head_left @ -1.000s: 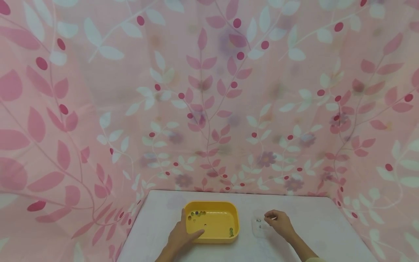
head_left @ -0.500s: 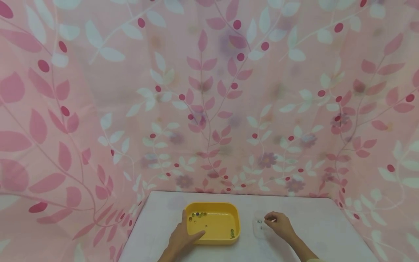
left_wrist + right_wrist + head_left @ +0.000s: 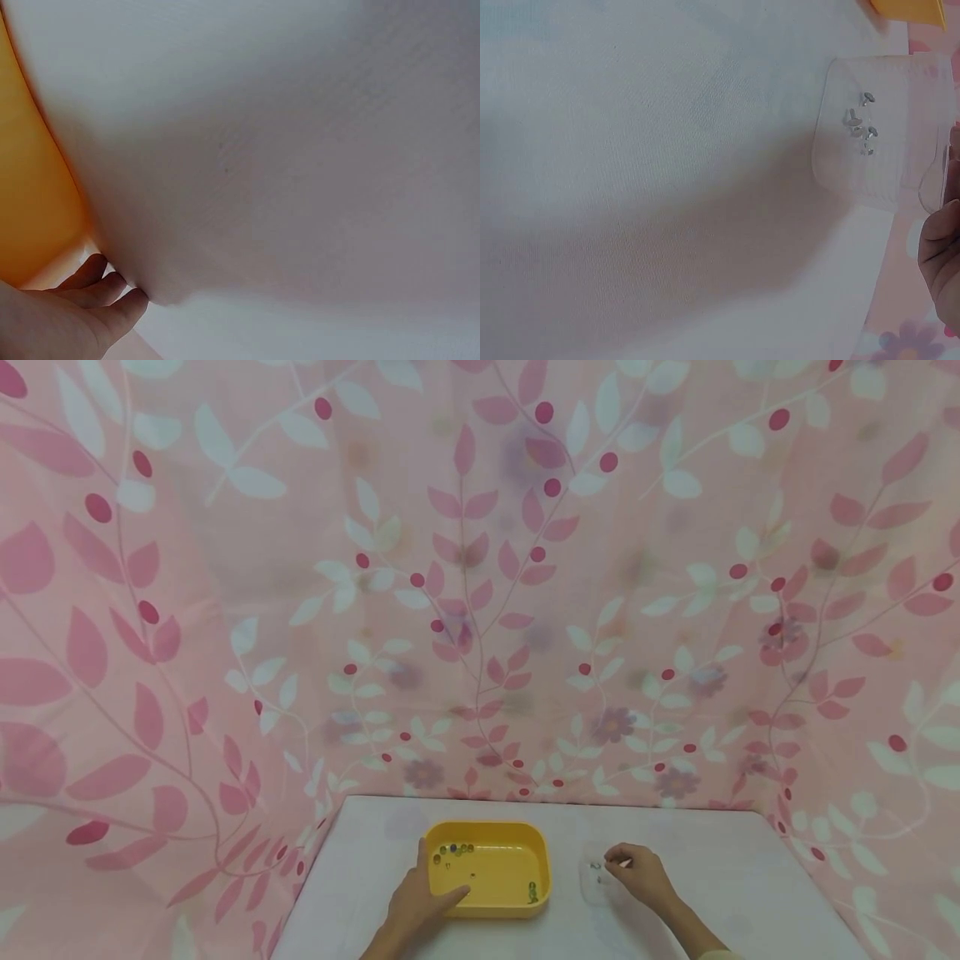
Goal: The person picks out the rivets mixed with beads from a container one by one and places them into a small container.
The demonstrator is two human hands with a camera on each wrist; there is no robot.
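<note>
My left hand grips the front left corner of a yellow tray, thumb lapping over the front rim. In the left wrist view, fingertips rest down at the table beside it. My right hand has its fingers curled at the right rim of a small clear plastic box, partly hidden by the hand. Several small silver tack-like pieces with flat heads and short stems lie in the box. Glass marbles sit at the tray's back left, and more marbles at its right end.
Both containers stand on a white-covered table, the box to the right of the tray. Patterned pink curtains surround the table's back and sides. Two tiny pieces lie on the tray floor.
The head view shifts by only a few pixels. Both hands, the tray and the box keep their places.
</note>
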